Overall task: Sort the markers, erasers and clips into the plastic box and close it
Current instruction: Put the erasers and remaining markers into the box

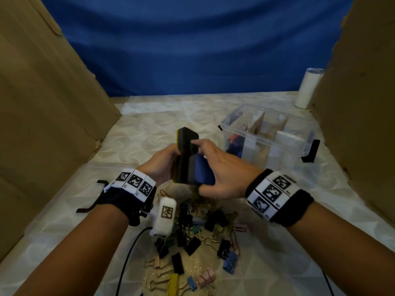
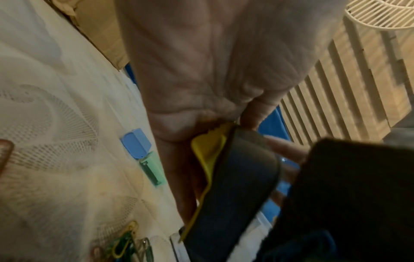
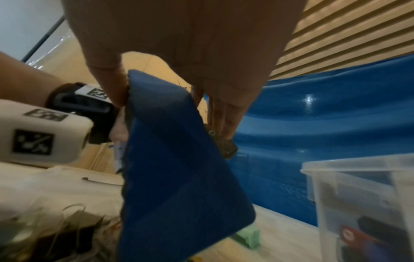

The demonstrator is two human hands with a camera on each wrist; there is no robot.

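My left hand (image 1: 165,160) grips a yellow-backed eraser (image 1: 185,153) with dark felt, held upright above the table; the left wrist view shows its felt face (image 2: 233,179). My right hand (image 1: 215,165) holds a blue eraser (image 1: 204,173) (image 3: 177,168) pressed against the first one, thumb under it and index finger on the dark felt. The clear plastic box (image 1: 295,154) (image 3: 358,195) stands open to the right, with markers (image 1: 234,142) in its left compartment. A pile of binder clips and paper clips (image 1: 192,233) lies on the table below my hands.
Cardboard walls (image 1: 42,103) (image 1: 363,103) close in both sides. A white tumbler (image 1: 306,88) stands at the back right. Cardboard dividers (image 1: 259,124) split the box; black latches (image 1: 311,150) hang at its ends. A blue clip (image 2: 135,143) and a green clip (image 2: 152,168) lie apart.
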